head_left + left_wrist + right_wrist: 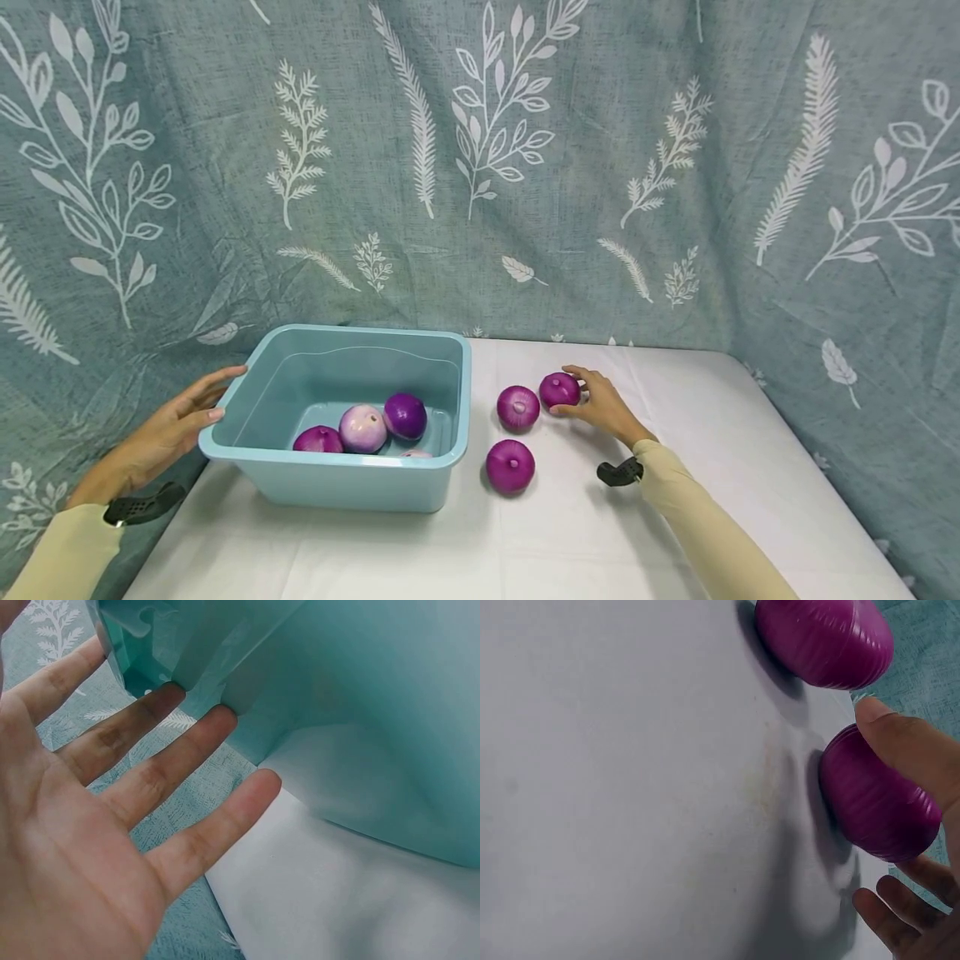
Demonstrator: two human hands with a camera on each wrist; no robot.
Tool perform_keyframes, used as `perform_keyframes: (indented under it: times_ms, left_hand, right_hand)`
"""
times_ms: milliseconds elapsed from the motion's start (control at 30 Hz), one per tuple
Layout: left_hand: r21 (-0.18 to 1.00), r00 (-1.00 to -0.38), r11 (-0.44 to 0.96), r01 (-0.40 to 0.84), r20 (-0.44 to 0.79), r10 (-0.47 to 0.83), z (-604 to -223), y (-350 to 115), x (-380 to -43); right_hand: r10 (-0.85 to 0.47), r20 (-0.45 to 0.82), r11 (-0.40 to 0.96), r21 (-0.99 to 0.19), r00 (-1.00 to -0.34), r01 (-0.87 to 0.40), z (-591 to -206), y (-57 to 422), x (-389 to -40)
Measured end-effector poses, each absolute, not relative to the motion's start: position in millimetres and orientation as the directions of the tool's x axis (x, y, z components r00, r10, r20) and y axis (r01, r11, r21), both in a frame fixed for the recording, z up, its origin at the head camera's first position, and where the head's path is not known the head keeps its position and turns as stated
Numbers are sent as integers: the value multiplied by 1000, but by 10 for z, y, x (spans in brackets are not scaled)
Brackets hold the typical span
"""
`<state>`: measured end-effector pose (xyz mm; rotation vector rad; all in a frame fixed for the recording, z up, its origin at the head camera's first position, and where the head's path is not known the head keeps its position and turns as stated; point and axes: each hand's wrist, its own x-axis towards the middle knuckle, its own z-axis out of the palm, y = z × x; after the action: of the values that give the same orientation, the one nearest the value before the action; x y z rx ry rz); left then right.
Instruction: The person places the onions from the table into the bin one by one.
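Lt-blue rectangular plastic tub w/ rounded corners (345,483): sits on white cloth-covered worktop (420,558), toward 9 o'c of head view.
Shiny round magenta onion w/ stubby nub (557,390): off tub's 3 o'c side, held by R hand (603,408); lifted or on worktop, can't tell.
R fingers: part-open, curved to onion's width; index tip approx. its 12 o'c, thumb approx. 6; others spread, per right wrist view.
Round ribbed magenta onion (518,408): just beside, at held one's 8 o'c; touching or not, can't tell.
Round deep-magenta onion (511,467): at ribbed one's 6 o'c, near, small gap.
L hand (168,429): at tub's 9 o'c; thumb at rim, fingers spread, nr straight, tips against outer wall; no grip closed round it.
In tub: pale lilac onion (363,429) mid-row; pinkish-purple onion (318,439) at its 9 o'c; glossy dark-purple onion (405,416) at its 2; pale sliver (415,453) at its 4, mostly hidden by near wall.
Backdrop: grey-green curtain w/ white leaf print (540,308), at 12 o'c.
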<state>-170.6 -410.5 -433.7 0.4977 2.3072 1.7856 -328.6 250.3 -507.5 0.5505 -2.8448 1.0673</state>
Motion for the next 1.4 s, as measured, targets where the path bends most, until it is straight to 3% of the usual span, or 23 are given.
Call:
perform_keyframes:
  times_ms: [267,1400]
  left_hand:
    - [962,-924,224,155,62,377,-4312,-4088,-1748]
    - [962,-915,201,185,94,392,-4350,-4122,-1744]
  right_hand:
    - [-281,154,662,-684,-947,-307,-5148,2564,-3296]
    - [-279,207,667,-661,-938,-344,-5138,2591,-3302]
